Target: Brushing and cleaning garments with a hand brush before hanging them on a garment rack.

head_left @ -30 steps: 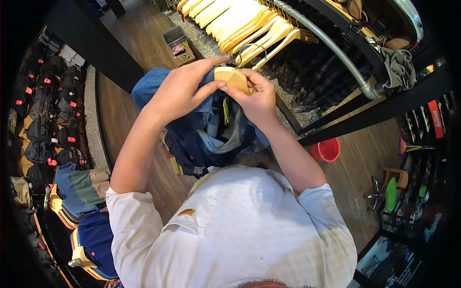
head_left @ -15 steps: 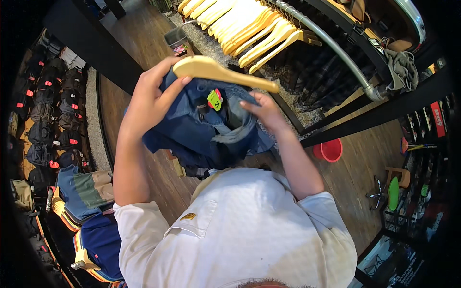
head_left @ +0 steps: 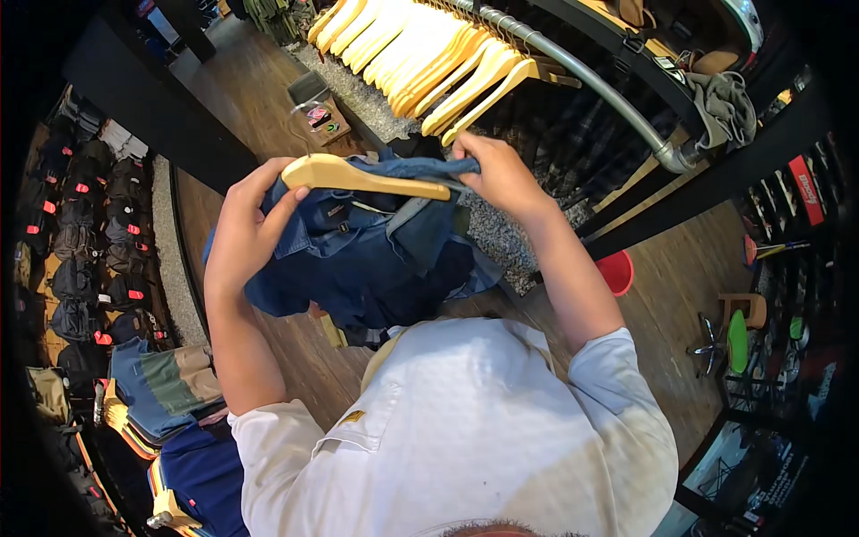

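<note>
My left hand [head_left: 254, 215] is closed around one shoulder of a pale wooden hanger [head_left: 367, 181] and the cloth beside it. A blue denim shirt [head_left: 353, 259] hangs in folds below the hanger, its left shoulder by my left hand. My right hand [head_left: 503, 179] pinches the shirt's other upper edge, pulled out past the hanger's free right end. That end lies in front of the stretched cloth. The hanger's wire hook points up near my left fingers.
A metal rail [head_left: 573, 52] with several wooden hangers [head_left: 420, 63] runs above, dark plaid garments below it. A red bucket [head_left: 616, 272] stands on the floor at the right. Folded-looking garments on hangers [head_left: 170, 380] are at lower left, beside a wall of caps [head_left: 94, 242].
My right hand has moved up and drawn the shirt's edge out beyond the hanger's right end. The hanger has shifted down and left with my left hand. The green tag is now out of sight.
</note>
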Demonstrator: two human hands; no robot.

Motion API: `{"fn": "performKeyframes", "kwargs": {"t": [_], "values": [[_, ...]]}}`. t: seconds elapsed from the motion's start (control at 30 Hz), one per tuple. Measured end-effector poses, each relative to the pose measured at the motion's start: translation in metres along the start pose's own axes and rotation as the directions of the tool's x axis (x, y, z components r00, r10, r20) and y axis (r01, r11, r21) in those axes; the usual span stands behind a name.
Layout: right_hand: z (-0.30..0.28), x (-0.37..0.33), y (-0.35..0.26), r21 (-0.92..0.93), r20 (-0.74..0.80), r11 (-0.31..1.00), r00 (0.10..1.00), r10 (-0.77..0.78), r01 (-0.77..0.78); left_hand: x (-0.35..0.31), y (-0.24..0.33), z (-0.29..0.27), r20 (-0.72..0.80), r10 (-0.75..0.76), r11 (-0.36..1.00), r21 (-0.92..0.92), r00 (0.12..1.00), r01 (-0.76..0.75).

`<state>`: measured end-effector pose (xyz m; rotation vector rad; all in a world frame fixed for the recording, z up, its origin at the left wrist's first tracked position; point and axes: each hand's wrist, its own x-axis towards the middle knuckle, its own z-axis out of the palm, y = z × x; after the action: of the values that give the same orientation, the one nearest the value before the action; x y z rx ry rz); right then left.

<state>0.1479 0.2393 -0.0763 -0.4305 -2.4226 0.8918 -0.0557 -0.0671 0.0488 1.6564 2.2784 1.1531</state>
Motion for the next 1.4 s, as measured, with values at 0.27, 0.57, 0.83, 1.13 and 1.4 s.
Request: {"fn": "performKeyframes", "kwargs": {"t": [0.27, 0.57, 0.83, 1.13, 1.4], "values": [[-0.011, -0.011, 0.001, 0.054, 0.049, 0.967, 0.967, -0.251, 0.249, 0.003, 0.004, -0.011, -0.029, 0.013, 0.999, -0.052, 1.000, -0.014], [-0.067, -0.022, -0.077, 0.343, 0.532, 0.932, 0.842, -0.092, -0.114, 0.034, 0.003, 0.017, -0.113, 0.091, 0.967, -0.228, 0.989, -0.115], [-0.029, -0.054, -0.041, -0.145, -0.059, 0.989, 0.998, 0.025, -0.033, 0.070, -0.004, 0.104, 0.014, 0.191, 0.908, -0.381, 0.981, -0.172], [-0.077, -0.089, 0.010, -0.097, -0.178, 0.951, 0.945, 0.273, -0.293, 0.194, 0.044, 0.193, 0.390, 0.406, 0.460, -0.869, 0.826, 0.184], [-0.120, -0.118, 0.039, 0.034, -0.211, 0.889, 0.866, 0.453, -0.457, 0.263, 0.074, 0.283, 0.448, 0.749, 0.089, -0.797, 0.488, 0.597]]}}
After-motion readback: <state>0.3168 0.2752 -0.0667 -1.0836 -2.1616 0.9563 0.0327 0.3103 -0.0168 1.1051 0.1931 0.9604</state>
